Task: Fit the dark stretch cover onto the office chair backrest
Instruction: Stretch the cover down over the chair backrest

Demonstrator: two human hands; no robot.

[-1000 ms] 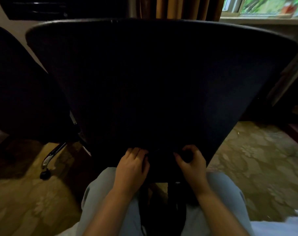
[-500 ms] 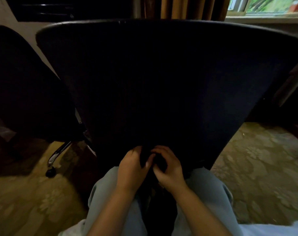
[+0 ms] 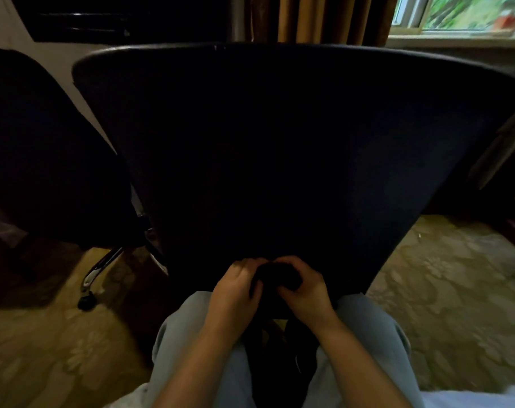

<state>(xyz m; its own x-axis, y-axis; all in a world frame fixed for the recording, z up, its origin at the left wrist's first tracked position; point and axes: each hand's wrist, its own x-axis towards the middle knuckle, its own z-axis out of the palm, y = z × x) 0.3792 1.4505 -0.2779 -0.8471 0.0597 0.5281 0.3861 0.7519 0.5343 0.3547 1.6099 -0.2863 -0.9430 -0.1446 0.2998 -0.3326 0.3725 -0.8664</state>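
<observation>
Head view: low in the middle, the left hand (image 3: 235,291) and right hand (image 3: 307,294) sit close together. Both curl their fingers round a bunch of the dark cover (image 3: 279,160). The cover lies over the big backrest (image 3: 368,58) above them. Another dark chair (image 3: 29,142) stands at the left.

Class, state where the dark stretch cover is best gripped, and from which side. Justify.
The cover's bunched lower edge, approached from below: fabric gathers there into a pinchable fold, while higher up it lies taut and flat.
</observation>
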